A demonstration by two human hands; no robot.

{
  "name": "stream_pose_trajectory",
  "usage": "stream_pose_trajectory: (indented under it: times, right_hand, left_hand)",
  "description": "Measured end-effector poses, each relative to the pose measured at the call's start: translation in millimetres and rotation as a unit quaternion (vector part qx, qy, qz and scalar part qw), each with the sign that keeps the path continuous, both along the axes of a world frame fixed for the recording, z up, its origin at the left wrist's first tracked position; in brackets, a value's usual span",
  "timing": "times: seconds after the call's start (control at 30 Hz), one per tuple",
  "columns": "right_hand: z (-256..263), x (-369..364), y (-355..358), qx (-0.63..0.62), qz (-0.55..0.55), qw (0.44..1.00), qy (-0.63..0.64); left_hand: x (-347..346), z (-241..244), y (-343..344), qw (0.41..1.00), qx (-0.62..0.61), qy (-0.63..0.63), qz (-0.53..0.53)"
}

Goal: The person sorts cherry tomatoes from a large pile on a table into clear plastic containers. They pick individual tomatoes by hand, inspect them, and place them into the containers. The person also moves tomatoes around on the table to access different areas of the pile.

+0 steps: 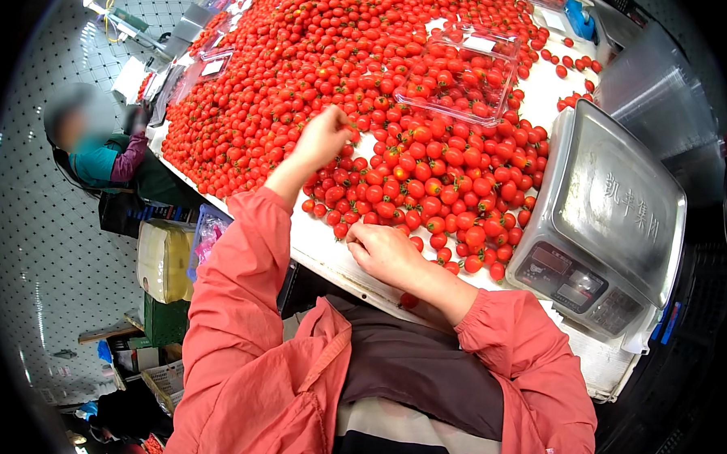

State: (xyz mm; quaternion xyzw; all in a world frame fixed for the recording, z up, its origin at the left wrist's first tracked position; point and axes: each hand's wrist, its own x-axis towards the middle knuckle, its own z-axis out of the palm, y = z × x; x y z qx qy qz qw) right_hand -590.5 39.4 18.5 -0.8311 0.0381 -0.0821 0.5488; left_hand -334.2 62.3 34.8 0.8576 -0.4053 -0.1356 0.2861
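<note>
A broad heap of red cherry tomatoes (284,78) covers most of the white table (325,250), with a looser cluster of larger ones (440,175) nearer me. My left hand (326,137) reaches over the boundary between them, fingers bent beside a tomato; its grip is partly hidden. Closer to the table's front edge, my right hand (383,250) hangs low with curled fingers next to several tomatoes, and what lies under them is hidden. Beyond the cluster is a clear plastic box (453,112) with a white label; tomatoes show through it.
A digital weighing scale (618,204) with a metal pan stands to the right, before stacked clear plastic containers (662,92). Across the left side sits a person (102,162) at the table's edge. Below them are a yellowish plastic jug (164,260) and a purple basket (196,234).
</note>
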Motion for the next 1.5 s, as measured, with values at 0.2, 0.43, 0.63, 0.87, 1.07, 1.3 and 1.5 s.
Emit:
stream_pose_trajectory:
  times: [0.2,0.43,0.63,0.87,1.07,1.3,1.5]
  right_hand:
    - [0.2,0.1,0.5,-0.007,0.009,1.0,0.018]
    - [-1.5,-0.5,0.4,0.004,0.009,1.0,-0.005]
    - [-1.5,-0.9,1.3,0.006,0.007,1.0,-0.007]
    - [-0.6,-0.1,2.0,-0.001,0.01,1.0,0.004]
    - [0.4,-1.1,1.3,0.005,0.009,1.0,0.005]
    - [0.1,-1.3,2.1,0.002,0.013,1.0,0.014]
    - [-1.2,-0.8,3.5,-0.001,0.011,1.0,0.001]
  left_hand:
    - [20.9,4.5,8.2,0.953,-0.019,-0.299,0.036]
    - [-21.7,-13.3,-23.4,0.9,0.227,-0.371,-0.028]
    - [-13.4,-24.2,-23.7,0.926,0.247,-0.276,-0.07]
    - [-4.2,-2.9,-21.2,0.984,0.001,0.174,0.046]
    - [-4.4,-5.5,-32.0,0.901,-0.117,0.403,0.116]
    - [-18.8,-12.9,-54.3,0.969,0.238,-0.066,-0.013]
    - [-3.5,-14.6,-35.6,0.993,0.089,0.074,0.026]
